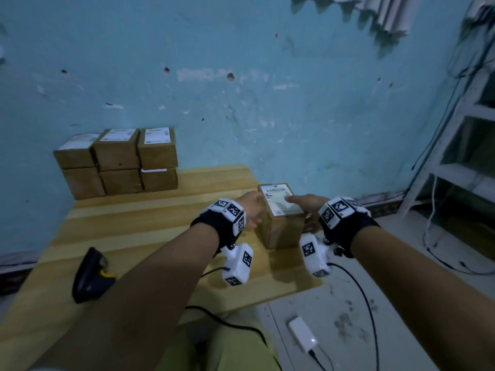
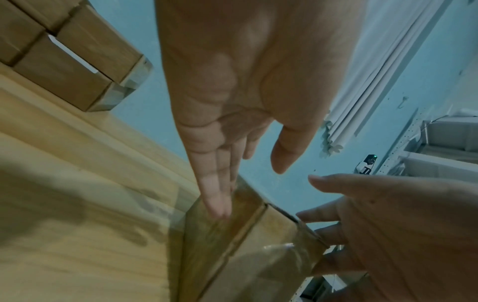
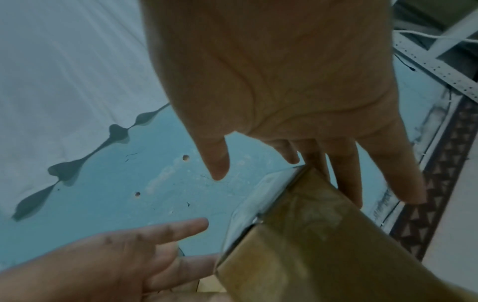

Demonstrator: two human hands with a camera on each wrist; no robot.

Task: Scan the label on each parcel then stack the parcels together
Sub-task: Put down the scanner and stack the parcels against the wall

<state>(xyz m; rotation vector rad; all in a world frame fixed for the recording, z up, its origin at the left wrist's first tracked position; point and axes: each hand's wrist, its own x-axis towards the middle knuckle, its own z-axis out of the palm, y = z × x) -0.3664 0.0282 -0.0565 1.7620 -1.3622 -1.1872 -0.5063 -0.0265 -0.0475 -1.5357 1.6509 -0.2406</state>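
Your left hand and right hand, fingers straight, pressed the lone parcel. Next, I think: lift it to the stack at ten o'clock.

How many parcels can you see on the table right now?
7. Six sit in the stack against the wall at the table's far left, three on top of three. One lone parcel stands near the right edge, between the left hand and right hand. More may be hidden behind the stack.
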